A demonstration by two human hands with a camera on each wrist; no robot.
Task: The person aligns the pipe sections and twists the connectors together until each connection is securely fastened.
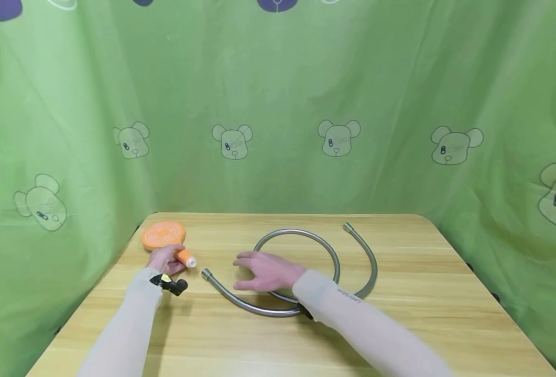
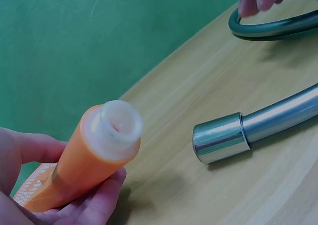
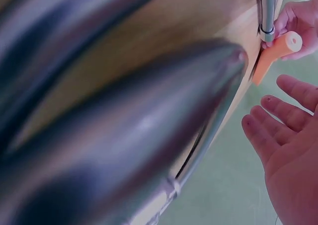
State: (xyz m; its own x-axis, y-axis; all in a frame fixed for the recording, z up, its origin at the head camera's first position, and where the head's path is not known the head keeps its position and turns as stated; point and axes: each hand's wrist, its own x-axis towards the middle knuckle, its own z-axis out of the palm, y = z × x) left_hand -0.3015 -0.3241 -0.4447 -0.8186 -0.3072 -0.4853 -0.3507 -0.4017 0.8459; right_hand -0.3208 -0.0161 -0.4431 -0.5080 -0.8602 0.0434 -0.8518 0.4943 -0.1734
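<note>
An orange shower head (image 1: 163, 234) is at the far left of the table, its round perforated face turned up. My left hand (image 1: 165, 258) grips its handle, thumb on one side and fingers on the other. The handle's white hollow end (image 2: 120, 121) points toward the hose. A silver shower hose (image 1: 269, 312) lies looped in the middle, one metal end fitting (image 2: 221, 137) close to the handle. Over the loop hovers my right hand (image 1: 269, 271), fingers spread and holding nothing; its palm (image 3: 293, 170) shows in the right wrist view.
The hose's other end fitting (image 1: 348, 227) lies toward the back right of the wooden table (image 1: 447, 314). A green curtain (image 1: 278, 178) with bear-face prints surrounds the table at the back and sides.
</note>
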